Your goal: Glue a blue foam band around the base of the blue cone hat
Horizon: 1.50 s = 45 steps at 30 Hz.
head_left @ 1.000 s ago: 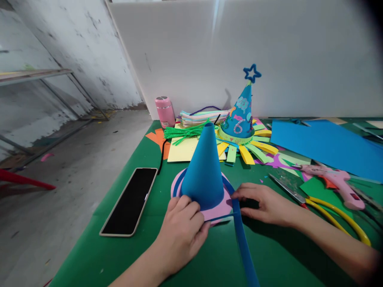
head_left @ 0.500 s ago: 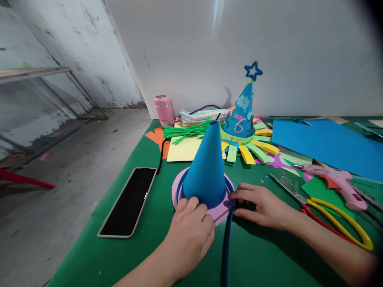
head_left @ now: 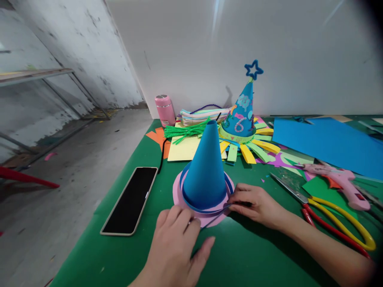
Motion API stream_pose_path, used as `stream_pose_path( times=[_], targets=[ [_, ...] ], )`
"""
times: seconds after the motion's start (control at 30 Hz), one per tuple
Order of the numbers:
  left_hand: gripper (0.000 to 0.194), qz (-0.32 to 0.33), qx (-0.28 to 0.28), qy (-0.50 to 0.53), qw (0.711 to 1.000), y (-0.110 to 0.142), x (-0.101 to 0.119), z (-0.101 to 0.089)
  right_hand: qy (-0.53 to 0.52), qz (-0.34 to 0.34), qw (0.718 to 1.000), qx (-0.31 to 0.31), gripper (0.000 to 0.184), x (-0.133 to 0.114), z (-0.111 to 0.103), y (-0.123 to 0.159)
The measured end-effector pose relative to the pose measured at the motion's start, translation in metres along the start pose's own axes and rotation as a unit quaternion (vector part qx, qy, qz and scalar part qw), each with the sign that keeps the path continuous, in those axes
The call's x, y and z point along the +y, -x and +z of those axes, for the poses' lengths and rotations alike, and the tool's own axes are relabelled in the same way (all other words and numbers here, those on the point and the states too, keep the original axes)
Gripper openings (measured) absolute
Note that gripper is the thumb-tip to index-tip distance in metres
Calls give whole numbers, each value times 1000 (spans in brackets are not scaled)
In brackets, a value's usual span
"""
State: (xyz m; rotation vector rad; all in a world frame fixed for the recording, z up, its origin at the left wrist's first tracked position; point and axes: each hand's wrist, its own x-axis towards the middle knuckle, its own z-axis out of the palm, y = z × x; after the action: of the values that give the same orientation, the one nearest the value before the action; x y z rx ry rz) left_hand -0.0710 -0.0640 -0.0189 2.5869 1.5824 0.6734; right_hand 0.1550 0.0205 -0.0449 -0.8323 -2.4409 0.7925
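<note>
My right hand (head_left: 259, 205) pinches the blue strip (head_left: 181, 184), seemingly keeping it curved round the cone (head_left: 205, 171) standing mid-table; my left (head_left: 171, 245), thumb wide, probably steadies the pink paper (head_left: 176, 192)'s near edge.

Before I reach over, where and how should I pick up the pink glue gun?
Grip its handle with your right hand, probably from above and the right. The gun lies flat with its handle slanting toward your right and its metal nozzle pointing left, away from that grip. Stay clear of the scissors lying just in front.
</note>
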Motion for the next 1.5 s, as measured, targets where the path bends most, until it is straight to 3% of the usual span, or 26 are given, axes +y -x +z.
stream_pose_path(
  times=[0.2,0.5,0.57,0.7,0.77,0.9,0.97,1.1,1.17,1.3,1.5],
  targets=[
    [16,0,-101,-79,992,20,-9,-3,0,10,1000,-16,19,-7,2,2],
    [18,-10,-140,-39,989,20,-14,-10,16,15,999,-48,19,-15,10,0],
    [17,-16,-106,-23,994,20,-15,-10,22,12,999,-46,19,-15,10,0],
    [8,-31,20,-10,999,13,-24,-11,28,10,999,-34,20,-13,9,1],
    [16,-57,57,-24,996,6,-34,-13,28,11,999,-30,20,-12,8,1],
    [53,-105,15,-17,994,-10,-51,-18,32,16,999,-34,20,-11,7,1],
    [51,-87,17,-2,996,-14,-52,-16,36,14,999,-31,20,-10,7,1],
    [15,52,63,65,995,-16,-36,-6,26,3,999,-22,20,-7,7,1],
    [12,93,19,82,992,-17,-25,0,23,4,1000,-17,19,-6,8,2],
    [17,61,-81,42,994,-19,-14,12,26,14,1000,2,16,-5,10,4],
    [13,59,-96,0,994,-21,-18,22,15,12,1000,-2,21,-3,9,6]
  ],
)
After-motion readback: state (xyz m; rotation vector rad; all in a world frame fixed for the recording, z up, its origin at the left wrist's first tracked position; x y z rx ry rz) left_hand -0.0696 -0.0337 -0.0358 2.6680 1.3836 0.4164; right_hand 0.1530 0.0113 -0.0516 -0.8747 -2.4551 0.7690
